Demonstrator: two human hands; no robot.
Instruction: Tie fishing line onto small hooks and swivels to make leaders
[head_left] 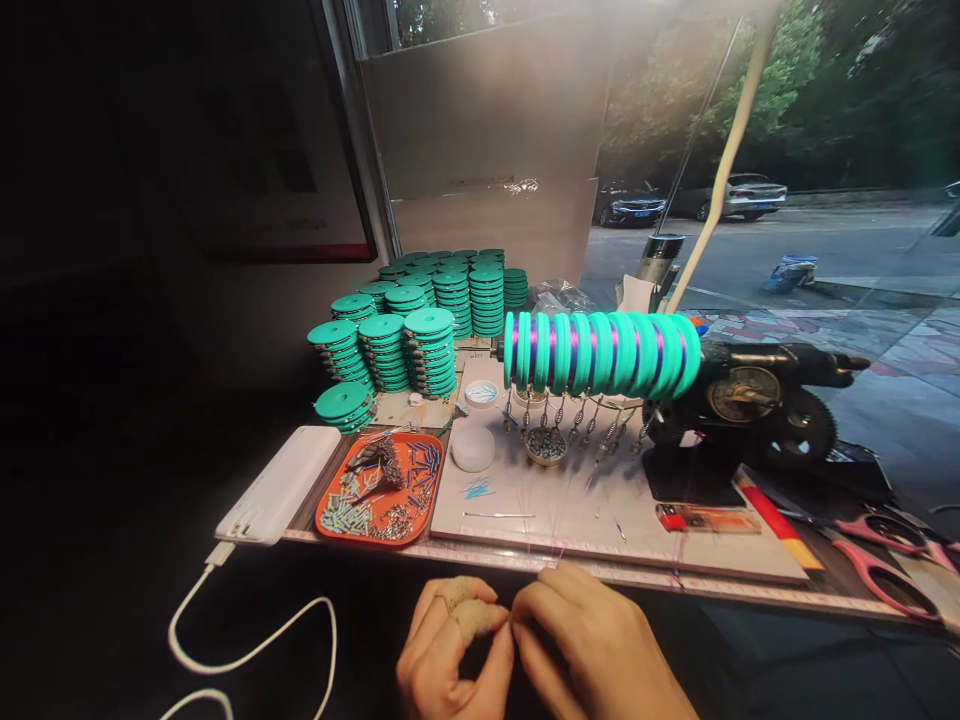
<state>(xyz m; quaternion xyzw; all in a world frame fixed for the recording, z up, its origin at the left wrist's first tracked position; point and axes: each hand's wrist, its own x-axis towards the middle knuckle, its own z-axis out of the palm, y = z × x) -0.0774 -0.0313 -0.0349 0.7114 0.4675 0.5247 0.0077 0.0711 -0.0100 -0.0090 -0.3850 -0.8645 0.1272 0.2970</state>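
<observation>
- From where I stand there is only the one view, the head view, looking down at the counter (300, 520) by the window.
- The left hand (454, 650) sits just off the counter's front edge, thumb and fingertip together; tan wraps (474, 622) cover two fingers, probably to guard the skin.
- The right hand (592, 635) meets it tip to tip, its grip likewise drawn together. What lies between the fingertips is too fine to tell.
- Faint thread (559, 545) runs down towards the hands from the row of teal spools (604, 350), so the hands seem placed near for control of it.
- Those spools lie side by side on a dark geared stand (742, 365), metal clips (575, 432) dangling below, perhaps as weights that keep the lines apart.
- On the pale board (495, 540), a bowl (546, 461) of small metal bits stands under the clips, likely for easy reach.
- Left of it, an orange tray (375, 541) keeps little tubes and fittings in separate heaps.
- Behind, more teal spools rise in stacks (430, 318), out of the hands' way.
- A lighter (724, 519) and pink-handled scissors (874, 575) lie to the right.
</observation>
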